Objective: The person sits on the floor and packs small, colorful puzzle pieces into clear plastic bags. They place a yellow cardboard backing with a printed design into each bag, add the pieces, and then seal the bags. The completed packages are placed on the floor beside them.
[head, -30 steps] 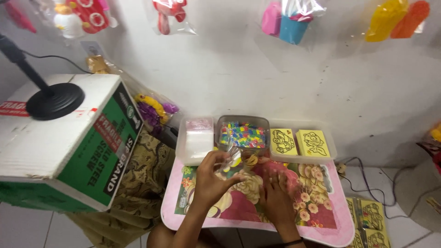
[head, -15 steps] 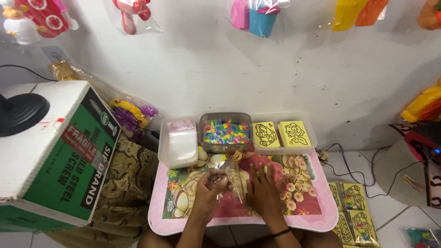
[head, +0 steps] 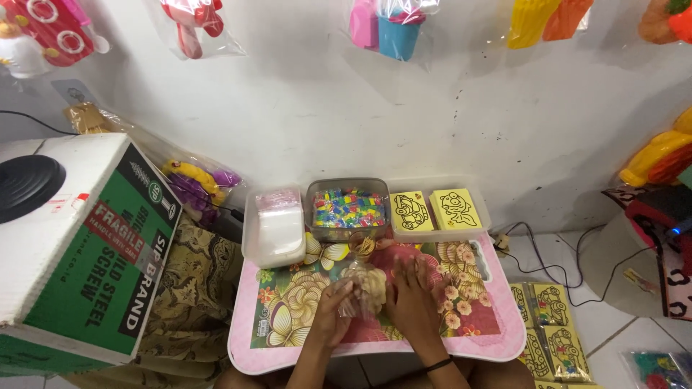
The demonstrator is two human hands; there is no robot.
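Keep left hand (head: 330, 317) pinching small clear plastic bag (head: 362, 289) steady; right hand (head: 412, 301) flat, apparently pressing pink flowered tray table (head: 476, 344).

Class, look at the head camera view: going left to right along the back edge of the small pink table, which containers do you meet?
White tub of clear bags → clear tub of small colourful pieces → clear tray with two yellow picture cards. In front of them, the left hand holds a small clear bag.

Small clear bag (head: 362, 288), on floral tray (head: 288, 317)
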